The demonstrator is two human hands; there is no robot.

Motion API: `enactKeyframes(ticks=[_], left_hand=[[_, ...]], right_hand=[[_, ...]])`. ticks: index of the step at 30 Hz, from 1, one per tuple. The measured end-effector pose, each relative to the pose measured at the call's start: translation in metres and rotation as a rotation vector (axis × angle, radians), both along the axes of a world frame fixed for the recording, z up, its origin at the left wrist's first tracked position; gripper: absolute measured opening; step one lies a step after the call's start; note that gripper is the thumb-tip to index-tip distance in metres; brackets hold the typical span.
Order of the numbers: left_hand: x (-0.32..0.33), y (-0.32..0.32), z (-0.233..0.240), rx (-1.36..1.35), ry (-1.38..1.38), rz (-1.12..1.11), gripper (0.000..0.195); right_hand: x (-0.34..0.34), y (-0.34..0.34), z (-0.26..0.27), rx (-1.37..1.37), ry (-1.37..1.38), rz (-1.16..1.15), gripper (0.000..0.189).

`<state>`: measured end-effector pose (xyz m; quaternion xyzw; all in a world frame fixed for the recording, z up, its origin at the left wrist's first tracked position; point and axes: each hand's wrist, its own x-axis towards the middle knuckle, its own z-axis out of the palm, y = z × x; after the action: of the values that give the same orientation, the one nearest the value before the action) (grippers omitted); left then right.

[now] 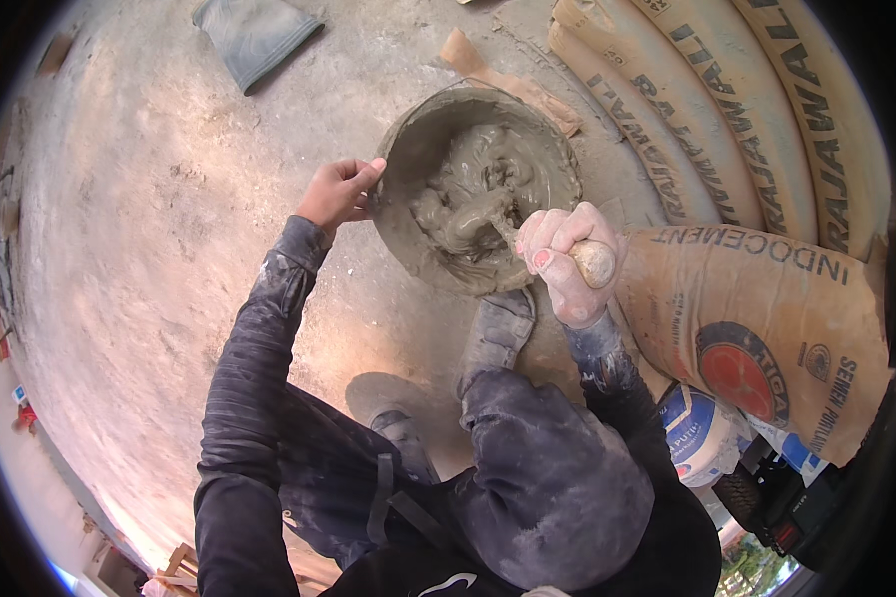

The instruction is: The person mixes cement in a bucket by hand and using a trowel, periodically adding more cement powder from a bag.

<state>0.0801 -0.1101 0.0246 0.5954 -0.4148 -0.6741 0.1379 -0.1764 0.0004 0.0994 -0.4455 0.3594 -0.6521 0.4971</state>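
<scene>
A round bucket (399, 246) stands on the concrete floor in front of me, its walls coated with grey mortar. Thick wet mortar (485, 186) lies inside it. My left hand (340, 190) grips the bucket's left rim, thumb on the edge. At the lower right of the bucket, my right hand (571, 257), pale with dust, is closed around the rounded handle (594, 263) of a tool. The tool's far end reaches into the mortar and is covered, so its kind cannot be told.
Stacked paper cement bags (717, 112) stand at the upper right, with another cement bag (754, 328) below them. A torn brown paper piece (511, 82) lies behind the bucket. A grey-blue cloth-like item (257, 37) is at the upper left. My shoe (504, 313) is beside the bucket.
</scene>
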Motion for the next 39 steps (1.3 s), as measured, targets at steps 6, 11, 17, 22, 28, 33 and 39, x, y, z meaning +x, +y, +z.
enactKeyframes(ticks=[6, 11, 17, 22, 28, 33, 39], left_hand=[[-0.014, 0.006, 0.002, 0.015, 0.034, 0.019, 0.039], [-0.013, 0.042, -0.008, 0.032, 0.138, 0.261, 0.04], [-0.056, 0.133, -0.006, 0.14, 0.241, 0.62, 0.042], [-0.112, 0.205, 0.004, 0.28, 0.491, 0.895, 0.041], [-0.146, 0.229, 0.014, 0.373, 0.629, 0.903, 0.049], [-0.142, 0.222, 0.016, 0.399, 0.634, 0.874, 0.056], [-0.146, 0.212, 0.017, 0.427, 0.586, 0.916, 0.069]], right_hand=[[-0.002, -0.037, -0.015, 0.308, 0.498, 0.075, 0.02], [-0.031, -0.083, 0.051, 0.294, 1.54, 0.488, 0.022], [-0.038, -0.048, 0.049, 0.073, 2.073, 0.821, 0.014], [-0.066, 0.032, 0.083, 0.099, 2.064, 0.449, 0.017], [-0.045, 0.157, 0.037, 0.649, 1.692, -0.101, 0.042], [-0.016, 0.184, -0.004, 0.796, 1.437, -0.24, 0.052], [-0.031, 0.202, 0.014, 0.871, 1.348, -0.131, 0.052]])
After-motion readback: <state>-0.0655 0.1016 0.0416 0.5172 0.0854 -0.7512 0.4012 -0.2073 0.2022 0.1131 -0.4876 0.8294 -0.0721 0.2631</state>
